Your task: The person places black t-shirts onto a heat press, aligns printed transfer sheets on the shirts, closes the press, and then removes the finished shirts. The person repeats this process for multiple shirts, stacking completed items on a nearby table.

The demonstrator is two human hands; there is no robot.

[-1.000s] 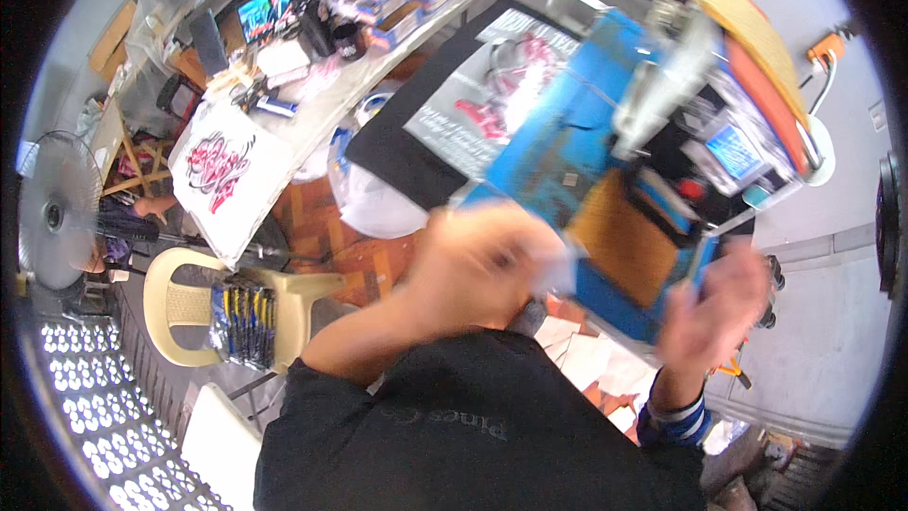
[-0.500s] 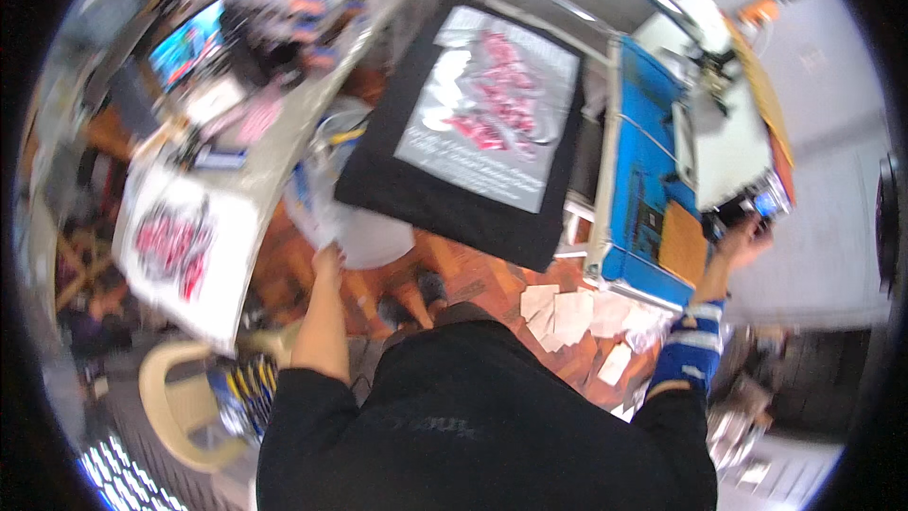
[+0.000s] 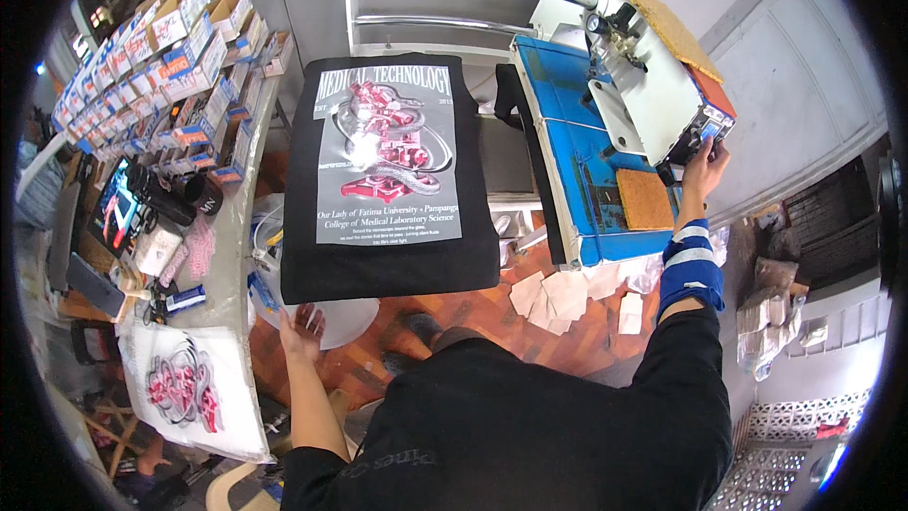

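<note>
My right hand (image 3: 705,168) is raised to the control box (image 3: 702,135) at the front of a white heat press head (image 3: 619,80). Its fingers touch the box beside a small lit display, and it grips nothing I can see. Low on the left, my left hand (image 3: 303,326) hangs with its fingers spread and holds nothing, just below the near left corner of a black T-shirt (image 3: 392,270). That shirt lies flat, bearing a grey print (image 3: 388,156) with a red and white microscope-like picture and white lettering.
Right of the shirt is a blue press bed (image 3: 586,180) with a brown pad (image 3: 646,199). A table (image 3: 232,265) at left bears a printed sheet (image 3: 189,388), stacked boxes (image 3: 180,66) and a screen (image 3: 113,208). Paper pieces (image 3: 549,303) lie on the wooden floor.
My view has turned, so the shirt appears farther left. My left hand is lower, its fingers now plainly apart. My right hand stays at the control box.
</note>
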